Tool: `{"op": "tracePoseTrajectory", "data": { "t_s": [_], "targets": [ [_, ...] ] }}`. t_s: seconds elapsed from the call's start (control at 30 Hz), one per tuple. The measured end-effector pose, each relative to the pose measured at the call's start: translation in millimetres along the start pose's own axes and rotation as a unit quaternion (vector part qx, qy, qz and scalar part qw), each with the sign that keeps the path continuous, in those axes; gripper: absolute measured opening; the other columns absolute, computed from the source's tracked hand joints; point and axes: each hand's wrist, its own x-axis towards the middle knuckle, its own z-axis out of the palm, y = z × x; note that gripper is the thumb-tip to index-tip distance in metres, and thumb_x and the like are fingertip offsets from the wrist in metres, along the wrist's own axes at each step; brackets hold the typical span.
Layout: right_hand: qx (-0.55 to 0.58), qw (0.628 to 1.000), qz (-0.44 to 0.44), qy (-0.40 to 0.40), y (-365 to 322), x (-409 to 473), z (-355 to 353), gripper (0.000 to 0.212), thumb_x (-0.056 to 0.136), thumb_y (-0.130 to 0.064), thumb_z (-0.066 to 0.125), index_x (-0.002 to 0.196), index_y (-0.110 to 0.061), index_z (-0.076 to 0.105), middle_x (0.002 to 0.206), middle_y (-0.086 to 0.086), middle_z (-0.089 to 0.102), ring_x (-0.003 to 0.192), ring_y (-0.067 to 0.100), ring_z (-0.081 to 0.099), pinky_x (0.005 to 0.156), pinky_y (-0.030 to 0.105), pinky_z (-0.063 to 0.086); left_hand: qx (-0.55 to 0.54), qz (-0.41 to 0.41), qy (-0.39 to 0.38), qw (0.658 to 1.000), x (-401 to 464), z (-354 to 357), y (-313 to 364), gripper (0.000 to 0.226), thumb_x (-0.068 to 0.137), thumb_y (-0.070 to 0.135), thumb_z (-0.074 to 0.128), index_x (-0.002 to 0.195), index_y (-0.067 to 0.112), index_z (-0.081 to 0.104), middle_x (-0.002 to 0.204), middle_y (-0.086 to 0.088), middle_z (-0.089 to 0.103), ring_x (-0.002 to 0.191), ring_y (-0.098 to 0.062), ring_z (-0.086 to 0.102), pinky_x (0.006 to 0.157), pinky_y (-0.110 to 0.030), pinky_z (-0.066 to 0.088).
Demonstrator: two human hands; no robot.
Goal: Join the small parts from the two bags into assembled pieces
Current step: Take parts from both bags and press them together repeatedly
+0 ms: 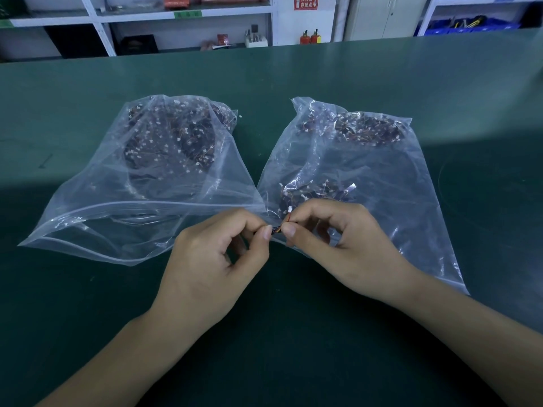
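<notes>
Left hand [217, 254] and right hand [338, 242] pinching one small wired part [283, 226] between fingertips. Held over green table [293, 333], before two clear bags [141, 183].

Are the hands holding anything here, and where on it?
Both pinch one small wired part: left hand on its dark end, right hand on the wires by the white connector.

— Where do the two bags lie?
— The left bag [141, 183], clear plastic, lies flat at ten o'clock, full of dark wired parts. The right bag [367, 171] lies at two o'clock.
— And the small part [282, 224]?
— Red-wired with a white connector, dead centre.
</notes>
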Motion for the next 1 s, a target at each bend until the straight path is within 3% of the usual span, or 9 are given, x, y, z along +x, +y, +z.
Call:
{"op": "tracePoseTrajectory", "data": {
  "t_s": [0.33, 0.43, 0.53, 0.6, 0.67, 0.73, 0.8, 0.87, 1.0],
  "targets": [
    [-0.003, 1.0, -0.014, -0.001, -0.8, 0.6, -1.2, 0.011, 0.1, -0.022, 0.071, 0.089, -0.022, 0.075, 0.079, -0.004, 0.07, 0.069, 0.017, 0.059, 0.063, 0.04, 0.046, -0.001, 0.015, 0.003, 1.0, 0.3, 0.1, -0.8, 0.02, 0.099, 0.028, 0.063, 0.083, 0.018, 0.069, 0.072, 0.016, 0.059, 0.066, -0.009, 0.059, 0.059, -0.01, 0.039],
    [-0.017, 0.999, -0.025, 0.015, -0.9, 1.7, -1.5, 0.009, 0.098, -0.025, 0.072, 0.092, -0.02, 0.076, 0.081, -0.007, 0.07, 0.072, 0.013, 0.061, 0.064, 0.032, 0.046, -0.005, 0.015, 0.014, 1.0, 0.2, 0.3, -1.8, 0.021, 0.101, 0.03, 0.064, 0.086, 0.018, 0.072, 0.075, 0.013, 0.065, 0.067, -0.014, 0.063, 0.055, -0.021, 0.045],
    [-0.118, 0.991, -0.059, 0.016, -0.7, 3.5, -7.0, 0.026, 0.091, -0.039, 0.081, 0.11, -0.023, 0.075, 0.092, -0.01, 0.07, 0.081, 0.014, 0.063, 0.075, 0.018, 0.046, -0.015, 0.012, 0.037, 0.999, 1.2, -2.1, -3.8, 0.015, 0.103, 0.028, 0.068, 0.097, 0.019, 0.079, 0.084, 0.013, 0.07, 0.071, -0.016, 0.069, 0.052, -0.032, 0.051],
    [-0.233, 0.969, -0.082, -0.007, 3.0, 4.8, -10.9, 0.044, 0.085, -0.042, 0.086, 0.122, -0.024, 0.071, 0.104, -0.012, 0.066, 0.087, 0.007, 0.057, 0.085, 0.022, 0.048, -0.027, 0.014, 0.057, 0.998, 1.7, -3.8, -4.0, 0.013, 0.102, 0.024, 0.069, 0.104, 0.018, 0.081, 0.089, 0.015, 0.07, 0.075, -0.017, 0.071, 0.05, -0.034, 0.053],
    [-0.29, 0.952, -0.091, -0.025, 5.2, 5.8, -11.8, 0.048, 0.083, -0.033, 0.087, 0.126, -0.024, 0.068, 0.108, -0.013, 0.062, 0.089, 0.001, 0.049, 0.09, 0.021, 0.046, -0.032, 0.026, 0.073, 0.996, 1.9, -4.9, -3.7, 0.012, 0.101, 0.021, 0.071, 0.106, 0.017, 0.081, 0.094, 0.017, 0.07, 0.079, -0.017, 0.072, 0.05, -0.032, 0.055],
    [-0.296, 0.95, -0.104, -0.015, 5.9, 5.9, -10.7, 0.037, 0.082, -0.018, 0.083, 0.116, -0.024, 0.068, 0.101, -0.02, 0.056, 0.086, -0.001, 0.048, 0.086, 0.013, 0.041, -0.027, 0.047, 0.078, 0.995, 1.9, -4.5, -3.6, 0.011, 0.1, 0.017, 0.072, 0.107, 0.015, 0.081, 0.098, 0.015, 0.071, 0.082, -0.017, 0.072, 0.052, -0.029, 0.055],
    [-0.273, 0.956, -0.107, 0.016, 5.4, 4.4, -9.6, 0.027, 0.083, -0.007, 0.076, 0.102, -0.024, 0.066, 0.093, -0.025, 0.05, 0.083, 0.004, 0.052, 0.077, 0.021, 0.048, -0.014, 0.074, 0.074, 0.994, 2.3, -3.5, -4.1, 0.011, 0.099, 0.013, 0.073, 0.107, 0.013, 0.081, 0.101, 0.011, 0.071, 0.083, -0.015, 0.071, 0.057, -0.026, 0.055],
    [-0.25, 0.962, -0.096, 0.048, 4.8, 3.7, -9.5, 0.026, 0.085, -0.004, 0.072, 0.097, -0.026, 0.063, 0.092, -0.026, 0.053, 0.082, 0.009, 0.056, 0.072, 0.034, 0.052, 0.001, 0.1, 0.064, 0.993, 2.5, -2.2, -6.1, 0.011, 0.098, 0.009, 0.074, 0.106, 0.013, 0.08, 0.102, 0.007, 0.071, 0.084, -0.013, 0.071, 0.061, -0.024, 0.053],
    [-0.229, 0.965, -0.094, 0.087, 3.8, 4.1, -11.8, 0.025, 0.086, -0.003, 0.072, 0.095, -0.024, 0.062, 0.093, -0.018, 0.06, 0.081, 0.015, 0.058, 0.069, 0.031, 0.049, 0.049, 0.145, 0.041, 0.987, 3.9, -1.6, -13.8, 0.008, 0.098, 0.005, 0.074, 0.099, 0.007, 0.081, 0.1, 0.002, 0.075, 0.084, -0.011, 0.071, 0.064, -0.029, 0.057]
  ]
}}
